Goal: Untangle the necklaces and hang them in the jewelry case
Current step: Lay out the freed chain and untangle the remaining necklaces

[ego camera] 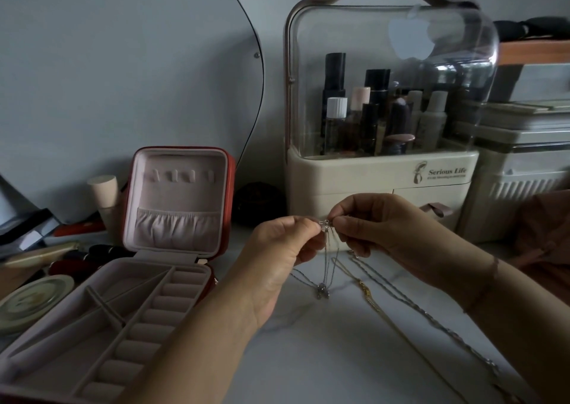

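Note:
My left hand (283, 249) and my right hand (376, 228) meet above the white tabletop, fingertips pinched together on the clasp end of a thin silver necklace (325, 268). Its chain hangs down to a small pendant (323, 292) touching the table. A gold chain (368, 294) and another silver chain (431, 317) lie on the table under my right forearm. The red jewelry case (182, 200) stands open at the left, its pink lid upright with a row of hooks (177, 175) and a gathered pocket; no necklace hangs there.
A clear-domed cosmetics organizer (382, 169) full of bottles stands right behind my hands. A curved mirror (123, 80) leans at the back left. A round tin (34, 302), lipsticks and clutter sit left of the case. Storage boxes (521, 169) stand at the right.

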`<move>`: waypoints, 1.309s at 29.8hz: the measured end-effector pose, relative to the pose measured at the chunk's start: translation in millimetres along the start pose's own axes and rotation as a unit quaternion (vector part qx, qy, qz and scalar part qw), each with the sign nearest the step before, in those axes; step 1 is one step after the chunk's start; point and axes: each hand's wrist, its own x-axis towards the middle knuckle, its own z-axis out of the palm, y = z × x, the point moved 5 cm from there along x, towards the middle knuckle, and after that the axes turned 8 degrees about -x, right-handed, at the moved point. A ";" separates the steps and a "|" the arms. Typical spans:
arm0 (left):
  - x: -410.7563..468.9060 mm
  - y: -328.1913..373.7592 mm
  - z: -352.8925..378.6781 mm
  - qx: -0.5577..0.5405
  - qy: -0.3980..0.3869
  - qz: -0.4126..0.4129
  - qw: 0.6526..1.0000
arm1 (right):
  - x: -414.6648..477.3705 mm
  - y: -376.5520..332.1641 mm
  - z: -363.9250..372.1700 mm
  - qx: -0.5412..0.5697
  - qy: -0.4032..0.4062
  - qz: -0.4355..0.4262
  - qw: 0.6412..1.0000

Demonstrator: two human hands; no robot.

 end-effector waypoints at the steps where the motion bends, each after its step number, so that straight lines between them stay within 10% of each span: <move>1: 0.0 -0.4 1.6 -0.016 -0.010 -0.008 1.000 | 0.4 -0.3 -0.1 -0.006 0.003 -0.006 1.000; 10: -0.2 -9.4 4.7 -0.099 -0.045 -0.103 0.989 | 0.5 -1.5 -1.1 0.005 0.020 -0.031 0.999; 22: 5.5 -6.3 -6.3 -0.136 0.035 -0.091 0.986 | 1.2 2.0 -9.1 0.205 0.005 0.007 0.979; 39: 10.0 14.7 -21.5 -0.363 0.052 -0.035 0.930 | 6.2 8.9 -19.4 0.193 0.068 0.013 0.979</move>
